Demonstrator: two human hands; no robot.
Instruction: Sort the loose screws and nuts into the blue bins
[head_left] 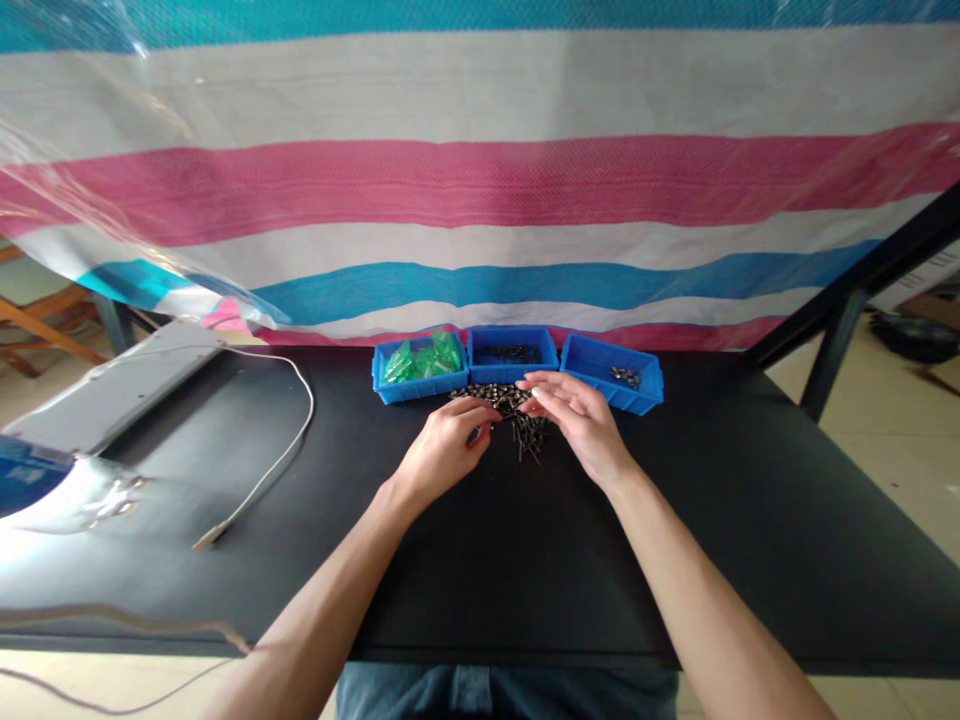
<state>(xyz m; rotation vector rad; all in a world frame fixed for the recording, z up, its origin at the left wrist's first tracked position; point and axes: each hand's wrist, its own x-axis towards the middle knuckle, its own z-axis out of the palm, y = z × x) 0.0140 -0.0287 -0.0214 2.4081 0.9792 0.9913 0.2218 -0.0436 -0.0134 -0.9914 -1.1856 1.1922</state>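
A pile of small dark screws (531,438) and short metal pieces lies on the black table in front of the bins. At its left edge is my left hand (450,440), thumb and index finger curled together; anything between their tips is too small to make out. My right hand (577,418) hovers over the pile's right side, its fingers stretched out and a little apart, with nothing visible in them. Behind the pile stand three blue bins: the left bin (420,390) holds green plastic pieces (424,358), the middle bin (514,372) dark screws, the right bin (615,392) a few small metal parts (625,377).
On the left of the table (510,570) lie a white cable (281,465), a long grey metal box (127,385) and a blue-and-clear plastic package (67,490). A striped tarp (480,190) hangs behind the bins. A black metal frame (840,300) rises at the right.
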